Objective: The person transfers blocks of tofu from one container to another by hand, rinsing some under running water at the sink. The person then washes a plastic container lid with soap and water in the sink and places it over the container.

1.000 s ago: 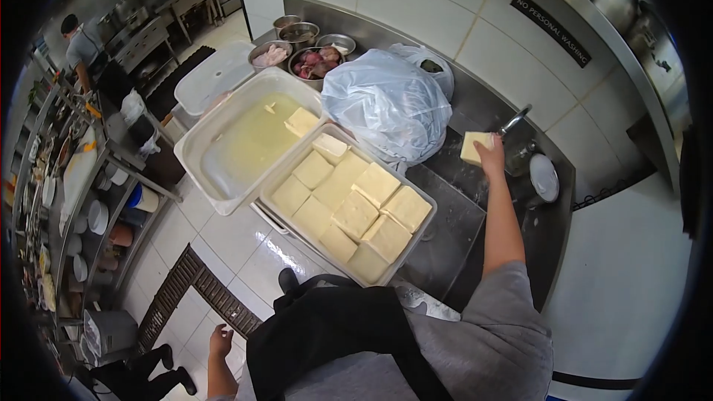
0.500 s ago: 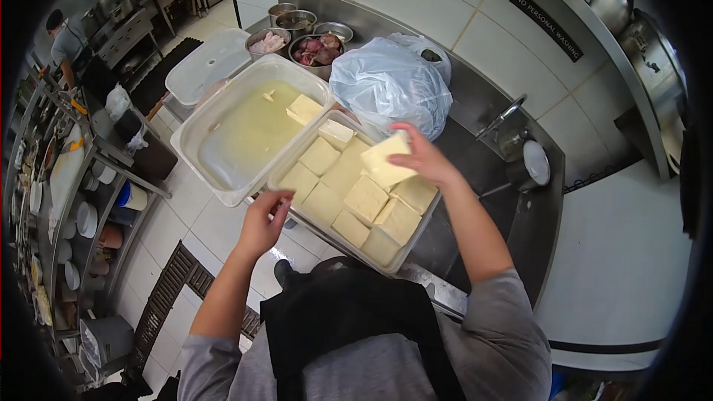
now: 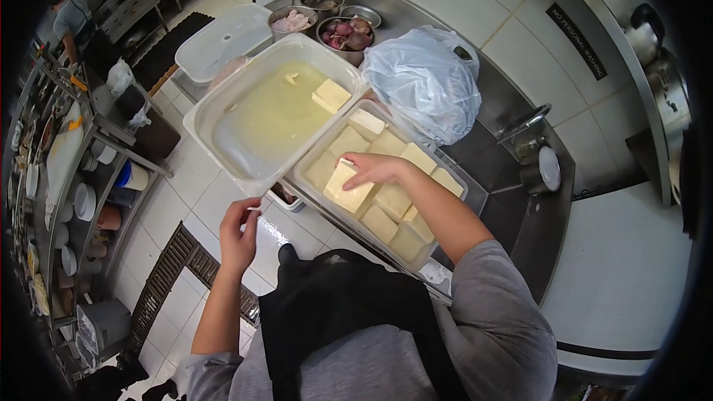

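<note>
My right hand [image 3: 375, 169] grips a pale tofu block [image 3: 347, 187] from above, over the near left part of a plastic tub [image 3: 304, 178]. Several more tofu blocks [image 3: 380, 223] sit in that tub in cloudy liquid. My left hand [image 3: 239, 234] hangs off the tub's left end, fingers loosely bent and apart, with nothing visible in them. Beside the tub stands a larger white container [image 3: 204, 145] of yellowish liquid, holding one tofu block [image 3: 331, 96] at its right side and some small broken bits.
A tied plastic bag [image 3: 423, 85] lies behind the tub. Metal bowls, one with red onions [image 3: 347, 33], line the back. A faucet [image 3: 523, 122] stands over the sink at right. A white lid [image 3: 223, 41] lies at far left; a person [image 3: 70, 22] stands in the background.
My right hand has brought the tofu block from the tub's far right side to its near left part, lower down. The left hand has come away from the tub's rim. The view has shifted slightly.
</note>
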Demonstrator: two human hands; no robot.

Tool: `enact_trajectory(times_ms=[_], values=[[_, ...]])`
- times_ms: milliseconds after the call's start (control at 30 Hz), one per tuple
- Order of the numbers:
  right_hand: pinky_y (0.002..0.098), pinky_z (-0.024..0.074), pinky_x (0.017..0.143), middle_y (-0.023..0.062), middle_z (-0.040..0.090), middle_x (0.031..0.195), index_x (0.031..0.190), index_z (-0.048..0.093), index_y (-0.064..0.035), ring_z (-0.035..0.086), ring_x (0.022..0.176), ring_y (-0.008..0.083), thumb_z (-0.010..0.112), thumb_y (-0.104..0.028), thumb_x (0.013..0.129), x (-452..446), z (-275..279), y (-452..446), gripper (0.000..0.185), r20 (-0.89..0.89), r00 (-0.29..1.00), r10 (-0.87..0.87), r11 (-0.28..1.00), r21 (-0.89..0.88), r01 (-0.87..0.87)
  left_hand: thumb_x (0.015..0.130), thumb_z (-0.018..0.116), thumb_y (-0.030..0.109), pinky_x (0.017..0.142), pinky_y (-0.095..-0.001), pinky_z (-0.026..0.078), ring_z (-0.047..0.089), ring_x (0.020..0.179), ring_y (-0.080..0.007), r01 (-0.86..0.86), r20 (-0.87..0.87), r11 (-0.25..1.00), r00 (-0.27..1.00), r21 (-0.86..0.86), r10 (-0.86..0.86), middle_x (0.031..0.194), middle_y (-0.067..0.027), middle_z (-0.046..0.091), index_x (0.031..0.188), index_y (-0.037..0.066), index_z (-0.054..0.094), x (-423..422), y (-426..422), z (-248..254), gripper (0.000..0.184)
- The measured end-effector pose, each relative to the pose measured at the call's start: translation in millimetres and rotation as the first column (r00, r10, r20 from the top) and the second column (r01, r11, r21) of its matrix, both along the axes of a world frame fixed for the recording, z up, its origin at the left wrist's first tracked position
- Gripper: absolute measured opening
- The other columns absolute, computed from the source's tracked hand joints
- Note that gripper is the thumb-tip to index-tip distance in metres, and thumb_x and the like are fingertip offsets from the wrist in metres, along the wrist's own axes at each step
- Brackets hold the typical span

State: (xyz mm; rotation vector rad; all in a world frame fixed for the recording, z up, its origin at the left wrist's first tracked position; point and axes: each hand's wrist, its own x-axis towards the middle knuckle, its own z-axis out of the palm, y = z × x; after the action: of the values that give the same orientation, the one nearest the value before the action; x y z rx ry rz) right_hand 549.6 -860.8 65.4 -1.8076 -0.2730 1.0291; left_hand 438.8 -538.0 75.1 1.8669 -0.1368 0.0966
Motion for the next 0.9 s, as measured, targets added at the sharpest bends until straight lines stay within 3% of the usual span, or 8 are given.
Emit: enact_trajectory(times_ms=[133, 200, 267, 433, 600, 700, 767, 900], values=[[0.0257, 0.0452, 0.078, 0.0042, 0.057, 0.101, 0.119, 0.044, -0.0057, 0.055, 0.092, 0.0105, 0.071, -0.02, 0.08, -4.2, -1.1, -5.1, 0.05, -0.042, 0.999, 0.011, 0.999, -0.042, -0.013, 0.087, 0.051, -0.001, 0.079, -0.0268, 0.048, 0.059, 0.085, -0.0148, -0.1, -0.087, 0.994, 0.992, -0.042, 0.096, 0.097, -0.0078, 0.06, 0.106, 0.001, 0.058, -13.5, 38.2, -6.9, 0.02], [0.0249, 0.0445, 0.075, 0.0043, 0.056, 0.098, 0.117, 0.045, -0.0054, 0.054, 0.089, 0.0093, 0.065, -0.031, 0.085, -1.3, 5.8, -5.0, 0.046, 0.045, 0.992, 0.115, 0.954, -0.282, -0.098, 0.088, 0.051, -0.001, 0.079, -0.0266, 0.048, 0.059, 0.087, -0.0152, -0.105, -0.103, 0.993, 0.99, -0.057, 0.099, 0.097, -0.0078, 0.06, 0.106, 0.0, 0.058, -10.0, 47.6, -7.2, 0.019], [0.0299, 0.0453, 0.075, 0.0093, 0.057, 0.097, 0.115, 0.047, -0.0038, 0.057, 0.086, 0.0157, 0.058, -0.041, 0.088, -0.7, 6.9, -0.5, 0.047, 0.039, 0.992, 0.117, 0.947, -0.306, -0.099, 0.088, 0.051, -0.001, 0.078, -0.0267, 0.048, 0.059, 0.087, -0.0147, -0.084, -0.086, 0.993, 0.993, -0.085, 0.077, 0.097, -0.0077, 0.06, 0.106, 0.001, 0.058, 2.1, 51.3, -3.8, 0.02], [0.0419, 0.0424, 0.086, 0.0232, 0.054, 0.108, 0.114, 0.049, -0.0006, 0.054, 0.101, 0.0368, 0.062, -0.045, 0.083, -15.7, 5.3, 15.4, 0.056, 0.413, 0.888, 0.201, 0.797, -0.596, 0.097, 0.088, 0.052, 0.002, 0.079, -0.0265, 0.047, 0.058, 0.088, -0.0145, 0.046, 0.049, 0.999, 0.998, 0.023, -0.047, 0.099, -0.0074, 0.059, 0.106, 0.001, 0.058, 66.6, 36.0, 21.2, 0.019], [0.044, 0.0437, 0.085, 0.0194, 0.054, 0.109, 0.119, 0.048, -0.0063, 0.053, 0.104, 0.0364, 0.062, -0.049, 0.079, -46.6, 16.9, 27.3, 0.06, 0.624, 0.78, 0.047, 0.76, -0.529, 0.377, 0.09, 0.052, 0.01, 0.078, -0.0263, 0.046, 0.057, 0.088, -0.0137, 0.236, -0.044, 0.971, 0.97, -0.018, -0.237, 0.099, -0.0067, 0.061, 0.109, 0.001, 0.059, 165.1, -20.8, 5.0, 0.022], [0.0429, 0.0429, 0.087, 0.0169, 0.054, 0.11, 0.119, 0.049, -0.007, 0.052, 0.105, 0.0344, 0.064, -0.044, 0.08, -74.7, 38.1, 31.5, 0.055, 0.705, 0.705, -0.078, 0.643, -0.505, 0.576, 0.088, 0.055, 0.02, 0.083, -0.0329, 0.047, 0.06, 0.093, -0.0251, 0.364, -0.202, 0.931, 0.912, -0.001, -0.357, 0.106, -0.0156, 0.06, 0.11, 0.002, 0.06, 232.8, -63.3, -45.5, 0.029], [0.0413, 0.0417, 0.089, 0.0151, 0.054, 0.11, 0.117, 0.052, -0.0077, 0.053, 0.105, 0.0327, 0.065, -0.037, 0.08, -103.5, 38.6, 24.7, 0.049, 0.815, 0.53, -0.235, 0.566, -0.328, 0.756, 0.088, 0.055, 0.029, 0.088, -0.0395, 0.046, 0.058, 0.098, -0.0343, 0.277, -0.096, 0.902, 0.961, 0.331, -0.26, 0.109, -0.0209, 0.059, 0.111, 0.001, 0.06, 273.2, -90.4, -77.3, 0.037], [0.0411, 0.0419, 0.089, 0.0147, 0.054, 0.111, 0.113, 0.055, -0.0072, 0.053, 0.104, 0.0327, 0.066, -0.032, 0.079, -183.0, 36.4, 14.8, 0.043, 0.814, 0.488, -0.315, 0.357, -0.375, 0.855, 0.089, 0.049, 0.041, 0.092, -0.0448, 0.043, 0.053, 0.105, -0.0414, 0.16, 0.039, 0.849, 0.977, 0.503, -0.207, 0.112, -0.0275, 0.055, 0.114, -0.003, 0.056, 332.8, -130.9, -113.2, 0.051]])
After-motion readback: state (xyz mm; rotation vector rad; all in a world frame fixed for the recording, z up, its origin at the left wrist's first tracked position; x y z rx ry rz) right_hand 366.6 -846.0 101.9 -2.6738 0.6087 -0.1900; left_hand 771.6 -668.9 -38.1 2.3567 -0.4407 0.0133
